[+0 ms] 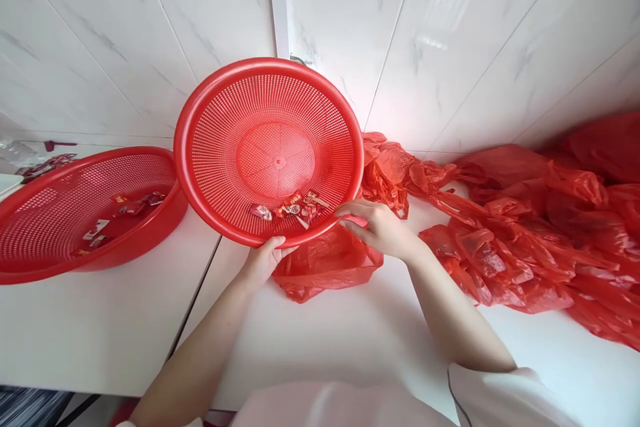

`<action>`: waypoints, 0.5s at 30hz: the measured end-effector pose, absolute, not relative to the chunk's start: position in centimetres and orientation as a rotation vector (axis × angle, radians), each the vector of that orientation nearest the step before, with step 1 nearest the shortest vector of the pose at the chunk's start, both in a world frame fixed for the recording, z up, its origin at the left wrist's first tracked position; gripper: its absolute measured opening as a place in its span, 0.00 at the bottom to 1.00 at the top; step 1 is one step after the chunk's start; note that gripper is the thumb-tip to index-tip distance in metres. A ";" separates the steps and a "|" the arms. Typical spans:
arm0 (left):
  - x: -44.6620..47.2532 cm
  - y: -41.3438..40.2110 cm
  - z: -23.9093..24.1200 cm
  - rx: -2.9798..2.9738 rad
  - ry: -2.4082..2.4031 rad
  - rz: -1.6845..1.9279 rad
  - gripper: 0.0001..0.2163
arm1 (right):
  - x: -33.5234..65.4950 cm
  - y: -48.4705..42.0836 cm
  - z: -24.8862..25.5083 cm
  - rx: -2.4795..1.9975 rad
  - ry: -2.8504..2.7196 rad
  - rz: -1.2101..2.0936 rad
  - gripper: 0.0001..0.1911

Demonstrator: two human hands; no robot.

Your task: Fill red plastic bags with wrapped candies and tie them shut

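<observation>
A red plastic colander basket (215,113) is tipped toward me above the table. Several small wrapped snack packets (293,208) are gathered at its lower side. My left hand (263,263) grips the near rim, thumb on top and fingers underneath. Directly below the rim, a red plastic bag (327,267) spreads on the table, its upper part hidden by the basket. At the basket's lower right, my right hand (377,227) is closed in a pinch on a bit of red plastic, apparently the bag's edge, with its fingertips against the rim.
Another red colander basket (165,213) stands at left with several packets inside. Many filled red bags (510,240) are heaped along the right and back. A white tiled wall (350,7) rises behind the white table (325,340), which has a dark seam.
</observation>
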State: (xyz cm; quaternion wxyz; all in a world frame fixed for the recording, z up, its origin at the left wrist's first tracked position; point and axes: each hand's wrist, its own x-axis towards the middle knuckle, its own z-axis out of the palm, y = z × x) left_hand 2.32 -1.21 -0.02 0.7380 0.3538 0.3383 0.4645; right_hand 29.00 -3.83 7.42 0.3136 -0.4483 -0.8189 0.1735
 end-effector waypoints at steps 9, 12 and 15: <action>3.8 -3.0 0.2 0.845 0.667 0.863 0.20 | 26.9 -3.1 4.9 -1.120 -2.449 0.332 0.40; 3.6 -2.8 0.0 0.871 0.671 0.874 0.19 | 26.5 -3.1 4.4 -1.087 -2.449 0.494 0.31; 3.2 -2.3 -0.3 0.884 0.666 0.910 0.19 | 26.3 -3.2 4.7 -1.053 -2.251 0.732 0.17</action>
